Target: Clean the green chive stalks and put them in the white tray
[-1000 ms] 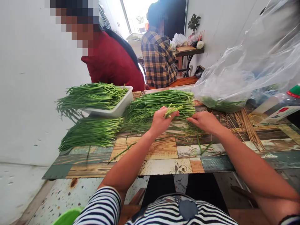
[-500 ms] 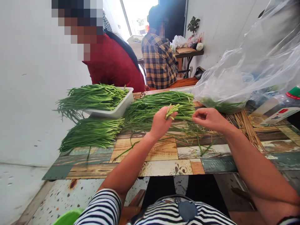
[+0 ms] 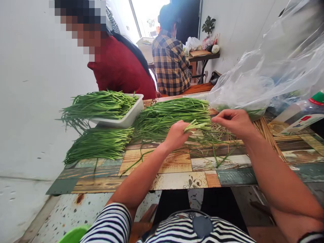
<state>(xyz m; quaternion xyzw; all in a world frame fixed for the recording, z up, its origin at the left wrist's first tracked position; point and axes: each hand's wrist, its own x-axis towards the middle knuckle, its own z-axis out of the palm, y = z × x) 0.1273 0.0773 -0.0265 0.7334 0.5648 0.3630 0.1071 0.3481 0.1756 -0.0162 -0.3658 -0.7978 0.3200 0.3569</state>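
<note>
My left hand [image 3: 177,135] is closed round a small bundle of green stalks [image 3: 196,126], whose cut ends point right. My right hand [image 3: 234,122] hovers just right of those ends, fingers pinched together; what it holds, if anything, is too small to make out. Behind both hands lies a big loose pile of green stalks [image 3: 172,114] on the patterned table [image 3: 177,168]. Several stray stalks [image 3: 217,152] lie under my hands.
A white tray [image 3: 126,118] heaped with stalks stands at the back left, another stalk pile [image 3: 98,143] in front of it. Wooden skewers [image 3: 268,138] and a clear plastic bag [image 3: 253,87] lie right. A person in red [image 3: 118,67] and one in plaid [image 3: 170,64] sit beyond.
My left hand has tipped the bundle from pointing up to pointing right and lowered it slightly. My right hand has risen off the table and drifted right, fingers pinched.
</note>
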